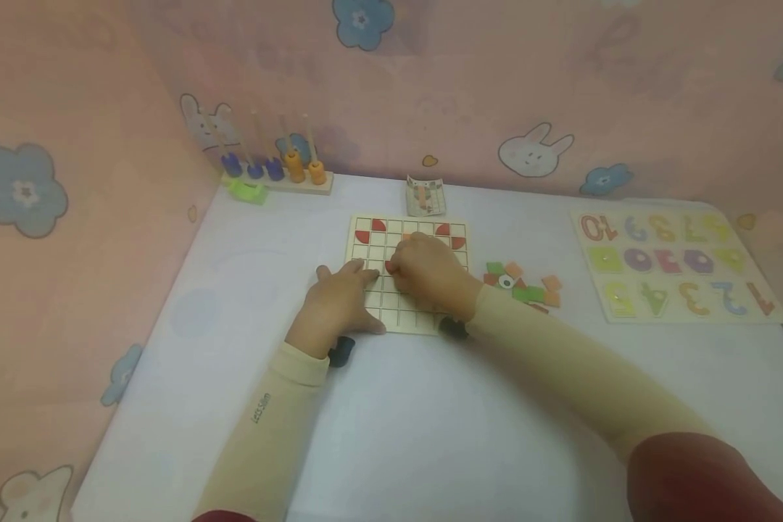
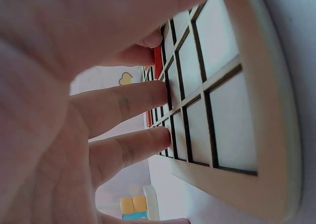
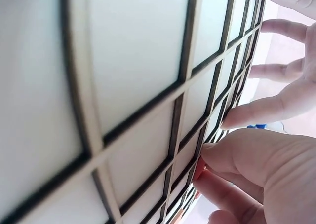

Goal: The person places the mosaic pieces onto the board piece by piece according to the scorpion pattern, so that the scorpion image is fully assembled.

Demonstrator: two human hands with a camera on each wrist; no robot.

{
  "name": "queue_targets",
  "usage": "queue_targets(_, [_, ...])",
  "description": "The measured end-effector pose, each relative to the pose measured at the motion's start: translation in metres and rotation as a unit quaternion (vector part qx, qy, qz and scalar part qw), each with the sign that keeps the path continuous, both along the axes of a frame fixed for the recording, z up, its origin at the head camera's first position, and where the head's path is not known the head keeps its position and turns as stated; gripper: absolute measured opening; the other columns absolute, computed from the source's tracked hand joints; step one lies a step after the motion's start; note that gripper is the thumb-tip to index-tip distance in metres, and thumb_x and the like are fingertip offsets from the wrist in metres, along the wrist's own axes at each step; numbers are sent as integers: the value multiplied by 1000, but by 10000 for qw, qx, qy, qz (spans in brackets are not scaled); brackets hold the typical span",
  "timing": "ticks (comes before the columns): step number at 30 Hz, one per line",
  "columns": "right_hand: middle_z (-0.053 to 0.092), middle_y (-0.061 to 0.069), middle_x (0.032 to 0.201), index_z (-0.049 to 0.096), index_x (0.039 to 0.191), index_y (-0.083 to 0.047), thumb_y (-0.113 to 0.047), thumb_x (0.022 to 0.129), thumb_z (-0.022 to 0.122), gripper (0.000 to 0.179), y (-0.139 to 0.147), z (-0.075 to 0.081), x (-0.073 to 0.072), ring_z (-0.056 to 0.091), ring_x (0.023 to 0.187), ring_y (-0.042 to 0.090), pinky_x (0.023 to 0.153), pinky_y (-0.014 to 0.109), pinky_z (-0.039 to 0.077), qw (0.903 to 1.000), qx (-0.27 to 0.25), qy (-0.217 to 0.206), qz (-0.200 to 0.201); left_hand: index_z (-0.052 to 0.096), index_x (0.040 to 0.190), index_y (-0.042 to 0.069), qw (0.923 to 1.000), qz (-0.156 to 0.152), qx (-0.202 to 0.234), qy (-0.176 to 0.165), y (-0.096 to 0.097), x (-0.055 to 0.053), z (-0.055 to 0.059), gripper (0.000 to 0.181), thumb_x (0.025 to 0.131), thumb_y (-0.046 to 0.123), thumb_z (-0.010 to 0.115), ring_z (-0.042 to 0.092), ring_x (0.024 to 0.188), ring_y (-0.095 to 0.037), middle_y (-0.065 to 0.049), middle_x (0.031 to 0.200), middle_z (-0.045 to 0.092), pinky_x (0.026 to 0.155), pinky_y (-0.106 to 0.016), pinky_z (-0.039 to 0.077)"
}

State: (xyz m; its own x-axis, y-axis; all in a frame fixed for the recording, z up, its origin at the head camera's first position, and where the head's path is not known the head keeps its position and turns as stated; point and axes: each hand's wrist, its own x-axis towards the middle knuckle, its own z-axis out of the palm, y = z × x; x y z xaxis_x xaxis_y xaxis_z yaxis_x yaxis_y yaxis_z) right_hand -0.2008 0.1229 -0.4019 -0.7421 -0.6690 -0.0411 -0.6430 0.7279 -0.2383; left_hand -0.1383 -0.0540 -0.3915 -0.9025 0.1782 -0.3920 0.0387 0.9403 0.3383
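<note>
Pinches a small red piece [image 1: 389, 267] between thumb and finger of the right hand [image 1: 431, 270], curled close over a square near the middle of the grid board [image 1: 390, 317]. Rests the left hand [image 1: 333, 304] at the board's left side, fingers spread wide and fairly straight, fingertips touching the grid, gripping nothing. Has four red quarter-circles [image 1: 362, 237] set in the board's squares, two towards each far corner. Has a pattern card [image 1: 425, 197] just beyond the far edge, and loose pieces [image 1: 530, 294] in green, orange and red scattered beside the right forearm. Includes, farther right on the white table [image 1: 391, 449], a number puzzle [image 1: 675, 277]; at far left, a bead counter [image 1: 275, 177] in blue and orange, with a green block [image 1: 248, 192] just in front.
</note>
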Motion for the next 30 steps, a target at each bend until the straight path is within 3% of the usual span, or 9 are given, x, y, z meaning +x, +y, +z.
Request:
queue_targets(14, [75, 5, 99, 84, 107, -9, -10, 97, 69, 18, -1, 0, 2, 60, 89, 26, 87, 38, 50, 9998, 107, -38, -175, 54, 158, 23, 10000, 13, -1, -42, 1, 0, -1, 97, 74, 45, 97, 42, 126, -48, -7, 170, 36, 91, -50, 50])
queue_targets(22, [74, 4, 95, 84, 106, -10, -13, 100, 68, 18, -1, -3, 3, 57, 87, 25, 85, 38, 48, 9995, 267, 150, -103, 54, 158, 23, 10000, 30, 37, -58, -1, 1, -1, 98, 73, 45, 98, 42, 127, -48, -7, 170, 35, 93, -50, 49])
queue_targets(30, [73, 3, 97, 83, 116, -14, -16, 103, 67, 21, 5, -3, 5, 52, 86, 26, 79, 39, 46, 9983, 504, 304, 21, 54, 158, 23, 10000, 18, 34, 0, -1, -1, -3, 98, 73, 45, 98, 42, 122, -46, -6, 170, 36, 89, -48, 49])
